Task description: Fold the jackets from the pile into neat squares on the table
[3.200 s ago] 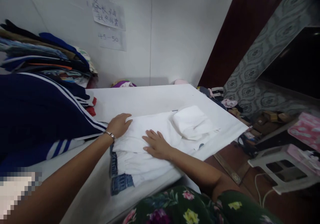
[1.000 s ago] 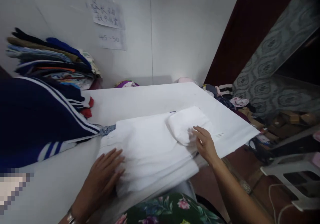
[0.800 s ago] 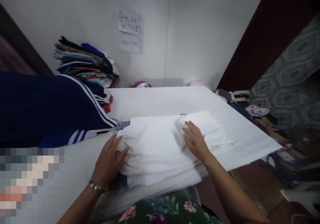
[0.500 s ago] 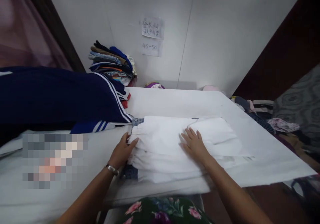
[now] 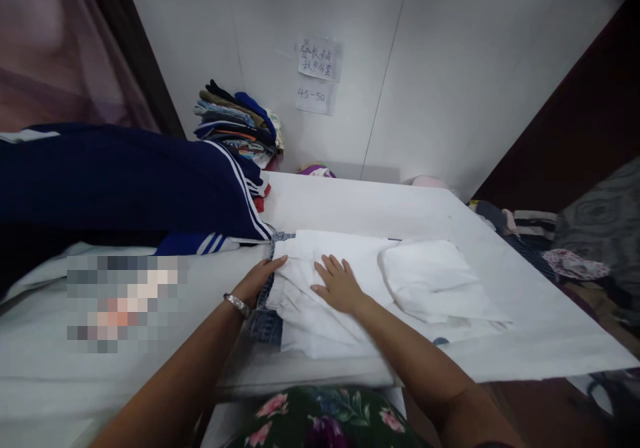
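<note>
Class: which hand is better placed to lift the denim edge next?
Probably the left hand: it is right at the denim edge, while the right hand lies spread on the white cloth.

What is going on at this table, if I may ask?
A person's left hand is at the edge of a white cloth, while the right hand rests flat on it. Denim shows at its left edge, both lying on a white table. A dark blue garment with white stripes lies to the left, and folded clothes are stacked near the wall.
</note>
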A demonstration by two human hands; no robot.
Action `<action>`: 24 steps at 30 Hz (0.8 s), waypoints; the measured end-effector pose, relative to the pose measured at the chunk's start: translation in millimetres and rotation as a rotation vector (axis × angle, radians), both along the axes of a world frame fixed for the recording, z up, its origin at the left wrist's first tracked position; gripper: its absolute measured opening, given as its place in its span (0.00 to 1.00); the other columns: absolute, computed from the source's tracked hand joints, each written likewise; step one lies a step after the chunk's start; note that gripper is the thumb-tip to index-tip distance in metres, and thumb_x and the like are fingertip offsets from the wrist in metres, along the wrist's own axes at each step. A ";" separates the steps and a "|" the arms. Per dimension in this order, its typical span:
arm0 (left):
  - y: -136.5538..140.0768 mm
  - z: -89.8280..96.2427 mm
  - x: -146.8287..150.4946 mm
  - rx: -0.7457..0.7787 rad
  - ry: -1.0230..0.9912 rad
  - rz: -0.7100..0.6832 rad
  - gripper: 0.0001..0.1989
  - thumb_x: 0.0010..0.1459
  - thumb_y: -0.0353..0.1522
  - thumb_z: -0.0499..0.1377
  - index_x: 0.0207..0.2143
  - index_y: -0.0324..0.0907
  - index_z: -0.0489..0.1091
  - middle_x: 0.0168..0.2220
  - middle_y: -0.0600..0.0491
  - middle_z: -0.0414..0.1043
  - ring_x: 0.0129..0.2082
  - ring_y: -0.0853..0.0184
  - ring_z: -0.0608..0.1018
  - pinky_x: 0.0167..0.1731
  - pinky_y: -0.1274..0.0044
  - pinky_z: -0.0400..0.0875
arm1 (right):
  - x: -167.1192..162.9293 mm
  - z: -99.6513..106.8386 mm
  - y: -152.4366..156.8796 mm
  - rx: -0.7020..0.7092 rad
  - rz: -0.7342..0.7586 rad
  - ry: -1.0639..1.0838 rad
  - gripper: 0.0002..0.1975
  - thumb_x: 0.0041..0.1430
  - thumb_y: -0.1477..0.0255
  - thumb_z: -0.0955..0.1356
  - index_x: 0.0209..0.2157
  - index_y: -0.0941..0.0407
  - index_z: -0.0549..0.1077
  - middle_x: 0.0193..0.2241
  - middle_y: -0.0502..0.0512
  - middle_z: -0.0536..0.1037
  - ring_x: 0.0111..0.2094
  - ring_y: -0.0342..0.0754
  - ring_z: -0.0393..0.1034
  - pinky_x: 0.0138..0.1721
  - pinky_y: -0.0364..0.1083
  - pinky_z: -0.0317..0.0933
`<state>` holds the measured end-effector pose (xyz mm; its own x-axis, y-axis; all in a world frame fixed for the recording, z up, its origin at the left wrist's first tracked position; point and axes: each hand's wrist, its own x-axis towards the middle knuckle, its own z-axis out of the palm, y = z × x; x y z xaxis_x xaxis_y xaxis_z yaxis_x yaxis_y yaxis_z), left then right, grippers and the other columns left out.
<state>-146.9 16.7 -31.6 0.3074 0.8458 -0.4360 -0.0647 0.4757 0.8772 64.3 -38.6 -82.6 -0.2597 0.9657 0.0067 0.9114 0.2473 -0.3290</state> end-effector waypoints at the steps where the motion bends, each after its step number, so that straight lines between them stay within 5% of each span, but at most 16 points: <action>1: 1.4 -1.2 1.4 -0.023 -0.005 -0.033 0.25 0.45 0.40 0.66 0.43 0.33 0.71 0.38 0.39 0.78 0.33 0.56 0.80 0.32 0.69 0.75 | 0.9 -0.7 -0.4 -0.008 -0.003 0.008 0.32 0.64 0.52 0.56 0.64 0.54 0.53 0.67 0.61 0.46 0.67 0.59 0.35 0.63 0.63 0.33; 5: 4.8 -1.9 5.7 0.089 0.125 0.113 0.20 0.42 0.30 0.66 0.40 0.36 0.70 0.34 0.46 0.79 0.30 0.61 0.80 0.30 0.73 0.74 | 2.1 14.5 -1.2 -0.087 -0.019 0.144 0.35 0.62 0.49 0.57 0.65 0.52 0.50 0.67 0.60 0.44 0.67 0.57 0.34 0.63 0.63 0.33; 11: 9.0 13.5 -12.9 0.340 0.138 0.111 0.32 0.40 0.34 0.66 0.51 0.41 0.67 0.41 0.49 0.78 0.36 0.61 0.79 0.33 0.73 0.74 | -27.0 42.0 3.3 0.002 0.066 0.267 0.39 0.61 0.48 0.56 0.66 0.53 0.43 0.68 0.61 0.37 0.68 0.55 0.29 0.63 0.62 0.33; 18: 21.2 -14.7 -41.5 0.203 0.379 0.150 0.25 0.39 0.35 0.65 0.43 0.37 0.72 0.37 0.46 0.79 0.32 0.60 0.79 0.31 0.73 0.73 | -56.1 21.4 11.5 -0.078 0.093 0.151 0.35 0.62 0.49 0.57 0.65 0.53 0.50 0.67 0.63 0.42 0.67 0.58 0.34 0.63 0.64 0.33; 21: 21.6 -22.0 -43.4 0.205 0.378 0.150 0.25 0.39 0.35 0.65 0.43 0.37 0.71 0.36 0.46 0.79 0.33 0.59 0.80 0.32 0.72 0.74 | -44.5 33.1 6.0 -0.091 0.096 0.214 0.35 0.62 0.49 0.57 0.65 0.51 0.51 0.67 0.61 0.42 0.67 0.57 0.33 0.63 0.63 0.35; 24: 23.2 -26.1 -45.5 0.257 0.414 0.143 0.25 0.39 0.37 0.66 0.41 0.37 0.72 0.36 0.46 0.79 0.33 0.58 0.80 0.33 0.71 0.74 | -9.5 53.3 -7.7 0.051 0.022 0.234 0.32 0.63 0.52 0.58 0.64 0.52 0.54 0.67 0.60 0.43 0.68 0.54 0.33 0.64 0.62 0.33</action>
<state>-192.4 39.8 -57.6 0.0257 0.9627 -0.2694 0.2642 0.2534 0.9306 54.8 -46.3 -29.3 -0.2666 0.9566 0.1173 0.8060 0.2881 -0.5170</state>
